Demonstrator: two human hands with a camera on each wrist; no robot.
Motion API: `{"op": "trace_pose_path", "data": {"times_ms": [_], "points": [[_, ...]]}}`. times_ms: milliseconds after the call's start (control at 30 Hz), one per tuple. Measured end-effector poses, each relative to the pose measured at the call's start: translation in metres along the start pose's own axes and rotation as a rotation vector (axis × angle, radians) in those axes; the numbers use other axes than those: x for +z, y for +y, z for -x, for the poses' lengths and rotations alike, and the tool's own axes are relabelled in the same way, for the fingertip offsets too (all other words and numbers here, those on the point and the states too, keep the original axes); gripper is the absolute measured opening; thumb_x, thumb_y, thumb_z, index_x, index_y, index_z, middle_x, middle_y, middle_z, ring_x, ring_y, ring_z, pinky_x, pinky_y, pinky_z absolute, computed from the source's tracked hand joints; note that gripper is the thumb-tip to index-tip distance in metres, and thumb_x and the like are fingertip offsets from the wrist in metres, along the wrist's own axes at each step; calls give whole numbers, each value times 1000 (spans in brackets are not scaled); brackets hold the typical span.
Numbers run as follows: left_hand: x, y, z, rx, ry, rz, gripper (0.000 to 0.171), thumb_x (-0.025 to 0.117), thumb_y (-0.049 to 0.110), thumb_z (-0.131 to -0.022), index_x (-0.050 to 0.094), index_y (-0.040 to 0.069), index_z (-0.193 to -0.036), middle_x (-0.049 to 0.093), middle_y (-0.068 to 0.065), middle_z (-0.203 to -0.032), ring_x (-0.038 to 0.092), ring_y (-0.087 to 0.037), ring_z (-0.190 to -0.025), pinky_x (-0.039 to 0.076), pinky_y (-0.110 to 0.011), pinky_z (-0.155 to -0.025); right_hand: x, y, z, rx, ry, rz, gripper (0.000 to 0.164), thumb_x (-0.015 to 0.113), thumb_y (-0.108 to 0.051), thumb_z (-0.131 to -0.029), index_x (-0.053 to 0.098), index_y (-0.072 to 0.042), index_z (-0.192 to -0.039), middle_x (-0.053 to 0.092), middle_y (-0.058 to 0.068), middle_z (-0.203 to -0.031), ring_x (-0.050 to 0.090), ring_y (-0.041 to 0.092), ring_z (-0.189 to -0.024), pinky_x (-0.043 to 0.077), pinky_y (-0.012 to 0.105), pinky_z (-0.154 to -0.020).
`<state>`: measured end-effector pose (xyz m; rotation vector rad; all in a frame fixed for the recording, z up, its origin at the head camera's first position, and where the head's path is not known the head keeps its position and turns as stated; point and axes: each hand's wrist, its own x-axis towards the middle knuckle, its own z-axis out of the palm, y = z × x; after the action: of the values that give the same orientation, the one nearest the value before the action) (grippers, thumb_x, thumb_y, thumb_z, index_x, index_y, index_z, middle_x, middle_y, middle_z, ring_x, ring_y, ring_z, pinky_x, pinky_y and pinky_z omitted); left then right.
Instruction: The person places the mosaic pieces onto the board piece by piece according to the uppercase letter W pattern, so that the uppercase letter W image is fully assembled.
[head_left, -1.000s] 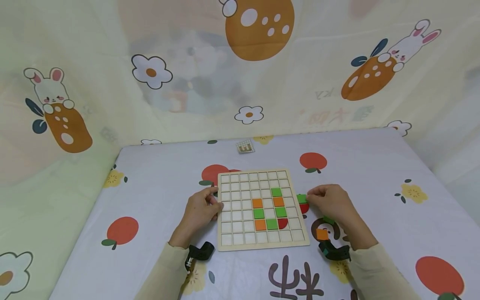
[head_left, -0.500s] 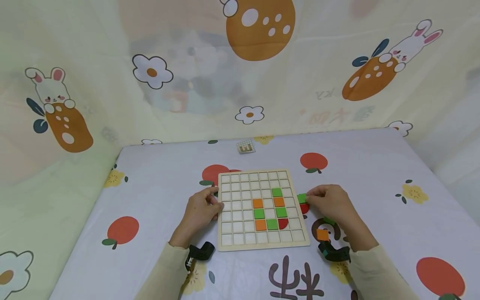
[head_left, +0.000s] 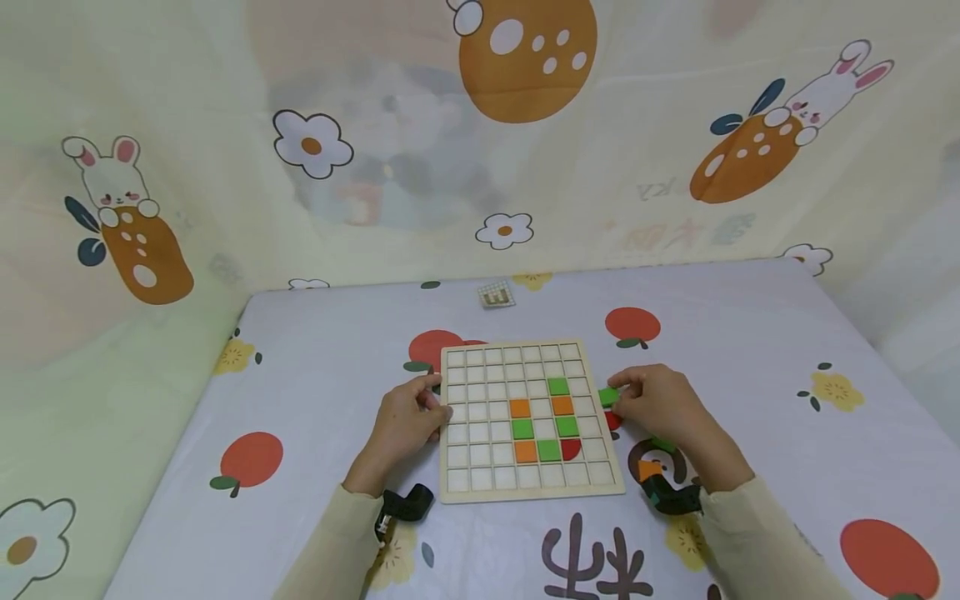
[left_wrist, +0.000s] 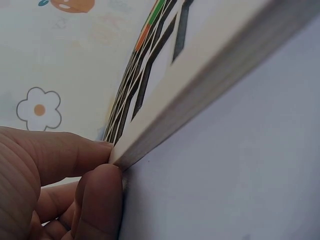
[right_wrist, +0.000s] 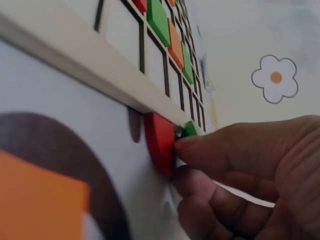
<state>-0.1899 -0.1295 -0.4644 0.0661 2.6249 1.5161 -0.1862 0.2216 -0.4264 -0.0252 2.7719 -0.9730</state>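
Observation:
A pale wooden grid board (head_left: 531, 497) lies on the table, with several green and orange square tiles and one red rounded tile (head_left: 571, 450) in its cells. My left hand (head_left: 401, 425) pinches the board's left edge between thumb and finger. Just off the right edge, my right hand (head_left: 663, 404) pinches a green tile (head_left: 607, 397) between thumb and forefinger. A loose red rounded tile (right_wrist: 161, 142) stands out close beside the right fingertips and the board's side in the right wrist view. The other fingers of the right hand are curled under.
An orange tile (head_left: 649, 471) and another green tile (head_left: 663, 444) lie near the right wrist, partly covered by the wrist camera (head_left: 670, 497). A small patterned card (head_left: 497, 295) lies at the table's back. Printed cloth hangs behind the table.
My right hand has shifted slightly, and the green tile at its fingertips has turned a little. The whole head view has drifted slightly. The left hand still holds the board's edge.

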Motion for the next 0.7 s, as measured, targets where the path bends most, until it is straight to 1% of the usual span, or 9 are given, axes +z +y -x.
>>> {"op": "trace_pose_path", "data": {"times_ms": [100,167,300,367,467,567,700], "points": [[0,0,0,4,-2,4,51,73,2,-91,61,-4,-140,61,-5,-81,57,-12,-53,50,-26,-53,-4,-4,-6,-1,-45,43,26,73,-8,-88,75,2,-112,64,5,-78,55,21,-74,44,32,-61],[1,0,0,9,-4,5,51,73,2,-91,61,-4,-139,61,-5,-80,57,-12,-53,50,-27,-53,-7,-6,-10,7,-77,61,25,76,-11,-88,76,1,-110,66,4,-79,56,22,-76,44,32,-63],[2,-1,1,10,-10,5,50,73,3,-91,61,-4,-139,61,-5,-80,57,-12,-53,50,-27,-54,-11,-8,-11,26,-126,63,27,74,-20,-93,77,0,-111,71,2,-81,56,22,-82,43,33,-66],[2,-1,1,15,-10,0,50,73,3,-91,61,-4,-139,61,-4,-79,57,-11,-53,50,-27,-53,-12,-7,-10,17,-127,49,27,72,-23,-96,77,-2,-112,73,1,-82,56,22,-82,42,33,-66],[1,-1,0,25,-6,-2,50,73,3,-91,61,-5,-139,61,-4,-79,57,-12,-52,50,-27,-53,-11,-4,-10,7,-101,19,26,70,-25,-98,78,-4,-111,73,0,-83,55,21,-82,41,34,-65],[0,-1,-1,28,-6,-1,51,73,3,-91,61,-5,-140,61,-4,-79,57,-11,-53,50,-27,-53,-8,-2,-13,14,-75,-9,25,72,-24,-96,78,-4,-111,72,2,-84,56,22,-82,42,33,-65],[0,0,-1,15,-4,1,51,73,3,-91,61,-4,-139,61,-4,-79,57,-11,-53,50,-26,-54,-7,0,-16,36,-67,-31,29,73,-23,-94,77,-4,-116,72,5,-89,57,24,-88,45,34,-67]]}}
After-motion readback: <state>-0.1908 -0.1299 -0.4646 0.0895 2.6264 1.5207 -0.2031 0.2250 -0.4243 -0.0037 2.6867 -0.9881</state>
